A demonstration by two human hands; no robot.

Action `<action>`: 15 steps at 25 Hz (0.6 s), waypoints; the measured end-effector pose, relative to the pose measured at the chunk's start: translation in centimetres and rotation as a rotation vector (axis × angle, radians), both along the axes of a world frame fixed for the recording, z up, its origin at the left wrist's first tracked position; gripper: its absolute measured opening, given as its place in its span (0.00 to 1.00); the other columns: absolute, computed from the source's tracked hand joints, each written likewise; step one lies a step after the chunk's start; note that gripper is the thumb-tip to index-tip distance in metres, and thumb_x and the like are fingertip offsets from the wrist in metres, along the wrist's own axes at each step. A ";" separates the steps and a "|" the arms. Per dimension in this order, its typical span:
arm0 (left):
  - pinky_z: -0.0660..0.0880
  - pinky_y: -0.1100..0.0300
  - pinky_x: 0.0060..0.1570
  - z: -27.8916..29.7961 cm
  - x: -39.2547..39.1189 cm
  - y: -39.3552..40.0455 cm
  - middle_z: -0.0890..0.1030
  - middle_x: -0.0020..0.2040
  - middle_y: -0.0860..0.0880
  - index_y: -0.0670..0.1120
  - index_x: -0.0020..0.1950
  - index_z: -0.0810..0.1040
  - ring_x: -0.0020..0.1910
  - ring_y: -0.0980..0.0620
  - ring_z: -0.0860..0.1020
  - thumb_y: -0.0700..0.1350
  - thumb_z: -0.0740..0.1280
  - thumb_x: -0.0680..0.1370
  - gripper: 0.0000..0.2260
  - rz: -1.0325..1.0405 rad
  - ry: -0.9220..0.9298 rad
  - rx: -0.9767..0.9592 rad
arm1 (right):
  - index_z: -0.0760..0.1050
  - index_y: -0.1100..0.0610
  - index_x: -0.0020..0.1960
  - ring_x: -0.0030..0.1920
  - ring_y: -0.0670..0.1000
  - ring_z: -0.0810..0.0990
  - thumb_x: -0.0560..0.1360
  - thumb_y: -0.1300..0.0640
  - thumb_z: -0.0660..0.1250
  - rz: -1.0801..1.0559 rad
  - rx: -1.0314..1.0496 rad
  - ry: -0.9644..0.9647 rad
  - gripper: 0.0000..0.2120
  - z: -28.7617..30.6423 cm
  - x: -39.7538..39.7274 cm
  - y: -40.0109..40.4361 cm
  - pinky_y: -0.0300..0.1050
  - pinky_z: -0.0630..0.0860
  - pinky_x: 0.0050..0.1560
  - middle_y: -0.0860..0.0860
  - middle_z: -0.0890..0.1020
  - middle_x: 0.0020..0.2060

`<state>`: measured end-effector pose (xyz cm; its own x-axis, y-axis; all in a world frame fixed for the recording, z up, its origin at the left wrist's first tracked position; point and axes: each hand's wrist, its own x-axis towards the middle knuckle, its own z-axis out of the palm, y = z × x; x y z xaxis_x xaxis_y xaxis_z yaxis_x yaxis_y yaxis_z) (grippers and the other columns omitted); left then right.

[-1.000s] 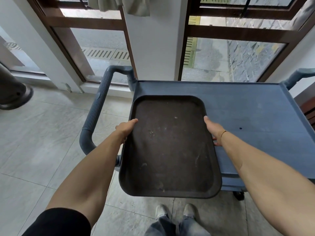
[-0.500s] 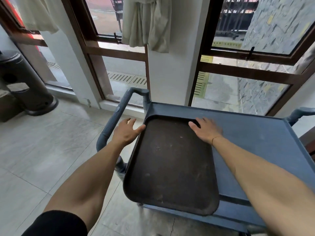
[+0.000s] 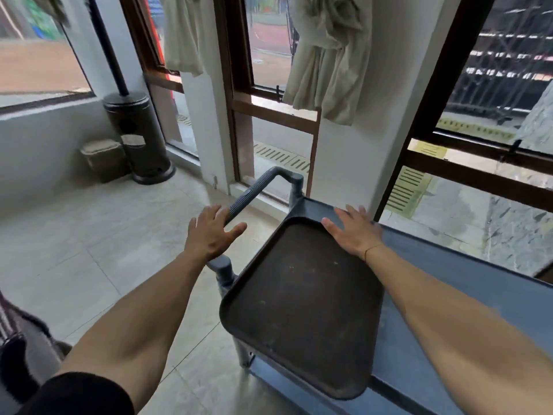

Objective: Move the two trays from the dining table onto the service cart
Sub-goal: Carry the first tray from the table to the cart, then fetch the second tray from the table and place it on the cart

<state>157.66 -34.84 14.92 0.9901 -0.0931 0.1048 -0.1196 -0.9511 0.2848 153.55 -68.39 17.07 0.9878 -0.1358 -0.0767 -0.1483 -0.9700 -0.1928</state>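
A dark brown tray (image 3: 302, 307) lies flat on the top shelf of the blue-grey service cart (image 3: 466, 283), at its left end, with its near corner overhanging the cart's edge. My right hand (image 3: 354, 232) rests palm down, fingers spread, on the tray's far right corner and the cart top. My left hand (image 3: 211, 235) hovers open over the cart's ribbed push handle (image 3: 239, 200), off the tray. No second tray is in view.
The cart stands against a white wall pillar (image 3: 344, 163) between tall wood-framed windows (image 3: 269, 121). A dark patio heater base (image 3: 140, 139) and a small bin (image 3: 103, 158) stand in the left corner. Tiled floor (image 3: 89, 250) spreads to the left. A dark object (image 3: 18, 348) sits at the lower left.
Both hands let go of the tray's side rims after setting it on the cart. The left hand moved off to the left; the view swung left and up.
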 end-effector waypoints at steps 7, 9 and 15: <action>0.53 0.38 0.75 1.1 -8.3 8.7 0.58 0.81 0.47 0.53 0.80 0.59 0.80 0.45 0.53 0.70 0.53 0.78 0.35 0.306 0.015 0.028 | 0.53 0.43 0.79 0.79 0.54 0.42 0.75 0.27 0.43 0.348 0.009 -0.011 0.37 0.3 2.1 8.2 0.69 0.46 0.73 0.49 0.51 0.80; 0.50 0.39 0.76 1.5 -11.3 11.6 0.56 0.82 0.48 0.53 0.81 0.58 0.80 0.46 0.51 0.70 0.53 0.78 0.35 0.404 0.021 0.021 | 0.54 0.43 0.79 0.79 0.54 0.42 0.75 0.27 0.44 0.426 0.034 -0.013 0.37 0.4 2.2 11.6 0.69 0.46 0.73 0.48 0.51 0.80; 0.45 0.42 0.77 2.4 -21.3 20.1 0.52 0.82 0.50 0.52 0.82 0.52 0.81 0.49 0.46 0.70 0.52 0.78 0.37 0.675 0.033 -0.025 | 0.53 0.45 0.79 0.79 0.55 0.43 0.75 0.27 0.44 0.704 0.059 -0.011 0.37 1.3 0.8 23.9 0.69 0.48 0.73 0.49 0.51 0.80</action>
